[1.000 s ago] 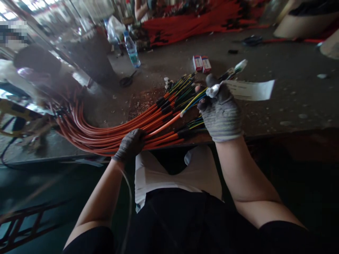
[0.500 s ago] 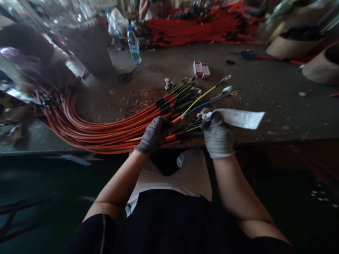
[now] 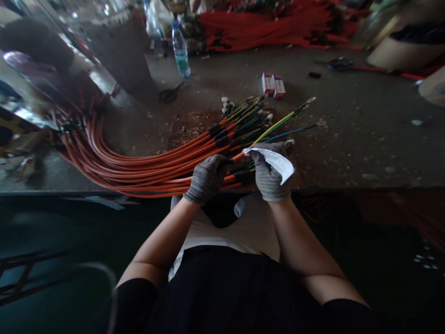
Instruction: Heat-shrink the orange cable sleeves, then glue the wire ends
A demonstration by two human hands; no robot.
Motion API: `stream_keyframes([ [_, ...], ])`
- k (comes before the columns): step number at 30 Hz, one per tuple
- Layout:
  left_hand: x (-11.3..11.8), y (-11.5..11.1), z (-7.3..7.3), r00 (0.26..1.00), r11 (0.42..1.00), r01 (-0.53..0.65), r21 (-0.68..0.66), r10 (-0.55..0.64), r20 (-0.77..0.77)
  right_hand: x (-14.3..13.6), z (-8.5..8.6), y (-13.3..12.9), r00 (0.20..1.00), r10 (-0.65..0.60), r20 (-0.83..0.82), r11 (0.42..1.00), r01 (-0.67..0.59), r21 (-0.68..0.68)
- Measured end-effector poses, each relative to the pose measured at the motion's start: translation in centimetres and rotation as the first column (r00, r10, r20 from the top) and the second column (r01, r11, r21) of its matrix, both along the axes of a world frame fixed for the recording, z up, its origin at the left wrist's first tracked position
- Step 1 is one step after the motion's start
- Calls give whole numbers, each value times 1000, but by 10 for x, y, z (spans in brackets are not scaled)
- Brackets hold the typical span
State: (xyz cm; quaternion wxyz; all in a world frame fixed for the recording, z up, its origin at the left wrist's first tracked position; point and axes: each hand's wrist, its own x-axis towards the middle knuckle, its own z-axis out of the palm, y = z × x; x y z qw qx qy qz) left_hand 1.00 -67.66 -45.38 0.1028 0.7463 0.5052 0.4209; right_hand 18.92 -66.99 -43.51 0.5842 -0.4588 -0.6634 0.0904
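Note:
My left hand (image 3: pixel 208 177), in a grey knitted glove, is closed around one orange cable (image 3: pixel 238 157) close to its stripped end. A yellow-green wire (image 3: pixel 278 124) with a ring terminal and a blue wire (image 3: pixel 291 132) fan out from that end. My gloved right hand (image 3: pixel 270 174) pinches a white cloth or paper strip (image 3: pixel 276 160) against the cable where the wires come out. The strip's loose end hangs over the glove, and my right fingertips are partly hidden. Beside and behind lies a bundle of orange cables (image 3: pixel 149 168) with black sleeves and several thin wires at their ends.
On the workbench (image 3: pixel 347 157) stand a water bottle (image 3: pixel 181 53) and two small red-and-white boxes (image 3: pixel 273 85). Scissors (image 3: pixel 169 93) lie left of them. A pile of red cables (image 3: pixel 264 30) is at the back, with a round tub (image 3: pixel 405 51) to the right.
My right hand has moved left with the white strip, from the wires onto the cable end. The strip now folds down over the glove. My left hand still holds the cable; the view has shifted slightly.

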Motion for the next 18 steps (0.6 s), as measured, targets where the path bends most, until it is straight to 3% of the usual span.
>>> stream_keyframes([
  [5, -1, 1, 2, 1000, 1000, -15, 23, 16, -26, 4, -2, 3, 998, 24, -57, 1000, -25, -11],
  [9, -4, 1, 5, 1000, 999, -18, 51, 18, -2, 0, -16, 14, 999, -3, -47, 1000, 4, 20],
  [12, -6, 0, 8, 996, 994, -23, 111, 13, 93, -3, -28, 21, 991, -27, -128, 996, 16, -85],
  [15, -9, -2, 7, 989, 996, 14, 86, -26, 145, 3, -29, 19, 916, 87, -392, 929, -216, -301],
  [18, -13, -2, -1, 989, 992, 122, -36, -119, 83, 18, -17, 13, 770, 238, -592, 813, -491, -313],
])
